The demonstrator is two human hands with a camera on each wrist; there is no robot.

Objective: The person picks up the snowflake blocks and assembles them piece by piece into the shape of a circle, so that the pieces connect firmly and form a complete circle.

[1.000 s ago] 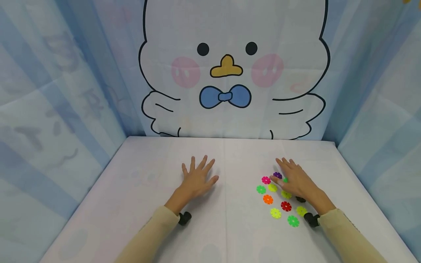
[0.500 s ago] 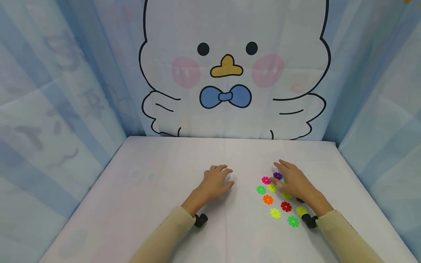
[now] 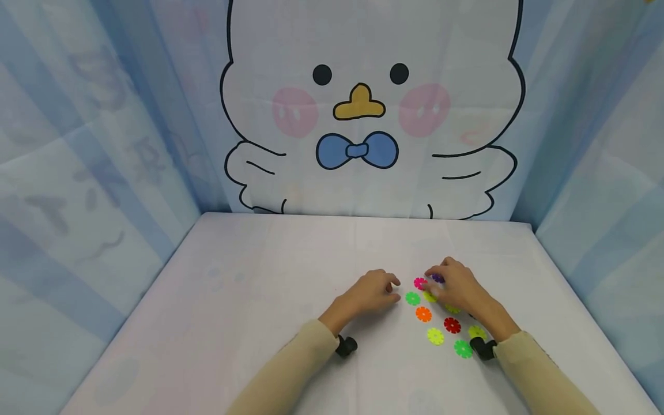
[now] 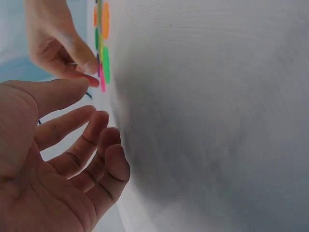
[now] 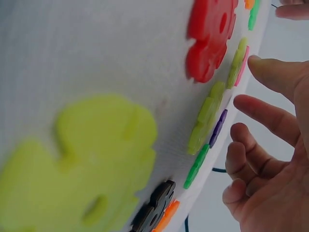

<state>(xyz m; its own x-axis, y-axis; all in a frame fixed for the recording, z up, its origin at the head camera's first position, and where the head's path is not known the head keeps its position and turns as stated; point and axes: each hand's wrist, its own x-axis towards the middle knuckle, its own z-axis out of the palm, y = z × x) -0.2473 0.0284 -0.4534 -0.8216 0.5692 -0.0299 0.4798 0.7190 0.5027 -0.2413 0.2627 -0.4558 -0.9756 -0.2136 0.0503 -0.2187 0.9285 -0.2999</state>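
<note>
A: Right hand is hovering over the far end of the disc cluster, fingers curling down. Thumb and forefinger are closing toward the purple disc, with the pink disc just beside the thumb tip. Whether it is pinching anything yet, I cannot tell; the wrist view is showing bent fingers with a gap before the discs.

B: And the left hand?

A: Holding nothing. Fingers are loosely curled, tips nearing the green disc, which is lying just beside the pink one.

B: Risks?

A: I'm judging the discs thin and flat on the white table cloth, so fingertips are likely to slide over one rather than lift it. They are also lying close together; a push could be shunting the yellow-green disc under the palm, or dragging a neighbour along.

B: Pose?

A: Both forearms are angling inward from the near edge, palms down, wrists low. The orange disc and red disc are lying nearer the person, between the two wrists.
</note>
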